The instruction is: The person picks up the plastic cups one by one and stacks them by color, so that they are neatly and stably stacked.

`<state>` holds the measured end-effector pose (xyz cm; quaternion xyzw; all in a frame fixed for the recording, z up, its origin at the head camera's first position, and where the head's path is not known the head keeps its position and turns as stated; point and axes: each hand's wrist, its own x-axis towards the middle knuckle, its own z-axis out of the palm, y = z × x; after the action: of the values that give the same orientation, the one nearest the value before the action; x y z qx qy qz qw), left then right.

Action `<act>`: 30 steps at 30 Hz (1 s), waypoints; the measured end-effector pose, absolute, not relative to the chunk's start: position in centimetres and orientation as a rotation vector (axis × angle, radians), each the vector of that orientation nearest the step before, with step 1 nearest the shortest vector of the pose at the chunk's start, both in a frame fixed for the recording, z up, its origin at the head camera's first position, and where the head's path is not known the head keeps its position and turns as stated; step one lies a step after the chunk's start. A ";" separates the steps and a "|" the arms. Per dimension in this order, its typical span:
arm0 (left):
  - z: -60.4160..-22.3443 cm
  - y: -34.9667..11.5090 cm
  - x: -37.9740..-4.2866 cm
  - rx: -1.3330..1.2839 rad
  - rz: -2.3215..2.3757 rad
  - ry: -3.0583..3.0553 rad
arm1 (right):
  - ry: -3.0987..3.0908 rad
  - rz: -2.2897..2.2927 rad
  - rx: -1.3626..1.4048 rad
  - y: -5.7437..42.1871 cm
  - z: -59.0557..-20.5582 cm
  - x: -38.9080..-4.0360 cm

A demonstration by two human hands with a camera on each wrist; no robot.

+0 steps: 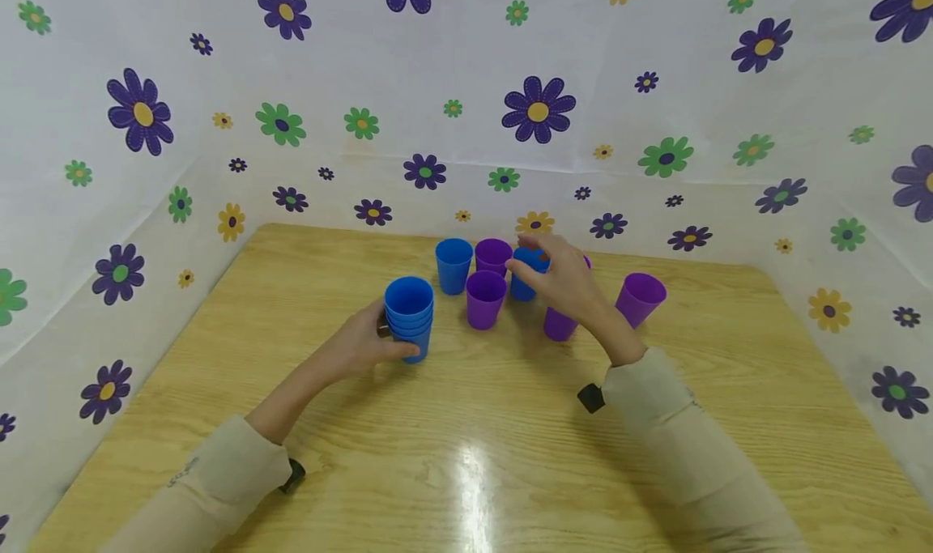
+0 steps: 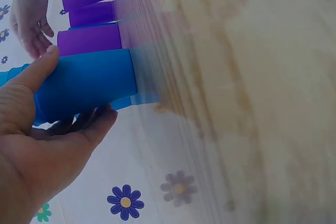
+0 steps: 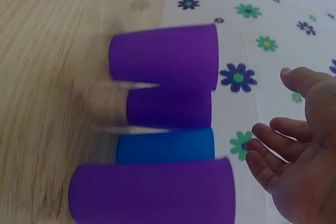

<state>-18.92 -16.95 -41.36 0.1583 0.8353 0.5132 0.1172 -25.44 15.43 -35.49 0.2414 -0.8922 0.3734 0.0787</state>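
Note:
My left hand [image 1: 360,344] grips a stack of blue cups [image 1: 408,300], thumb on one side and fingers on the other, at the middle-left of the table. In the left wrist view the stack's lowest cup [image 2: 89,85] is upright, its base close to the tabletop. My right hand [image 1: 564,276] hovers over a blue cup [image 1: 522,287] in the back group, its fingers apart and loosely bent, holding nothing. In the right wrist view this hand [image 3: 299,150] is beyond the cups' rims. Beneath it stands a purple cup [image 1: 559,325], partly hidden by the hand.
Another blue cup [image 1: 453,268] and a purple cup [image 1: 493,253] stand at the back, with a purple cup [image 1: 484,300] in front. Farther right is one more purple cup [image 1: 641,300]. A flowered white cloth [image 1: 452,59] walls the wooden table [image 1: 408,456] at the back and sides.

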 end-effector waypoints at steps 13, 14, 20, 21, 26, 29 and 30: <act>-41.4 -17.0 -18.9 0.482 1.565 2.457 | -2.739 0.982 0.675 17.6 -36.0 -27.5; -41.4 -16.9 -18.9 0.482 1.559 2.464 | -2.751 0.977 0.673 17.7 -36.0 -27.6; -41.2 -16.8 -18.6 0.490 1.574 2.464 | -2.842 0.924 0.643 17.9 -36.0 -28.1; -41.2 -16.8 -18.6 0.494 1.580 2.462 | -2.852 0.915 0.637 17.9 -36.0 -28.2; -41.2 -16.7 -18.4 0.517 1.582 2.468 | -2.877 0.880 0.615 18.0 -36.3 -28.5; -41.3 -16.8 -18.5 0.518 1.563 2.477 | -2.884 0.865 0.616 18.1 -36.5 -28.7; -41.4 -16.8 -18.5 0.517 1.556 2.480 | -2.887 0.859 0.619 18.1 -36.6 -28.7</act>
<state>-18.49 -16.78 -41.37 0.1732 0.8312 0.5215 0.0845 -28.74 18.11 -36.55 0.2011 -0.9383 0.2794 0.0334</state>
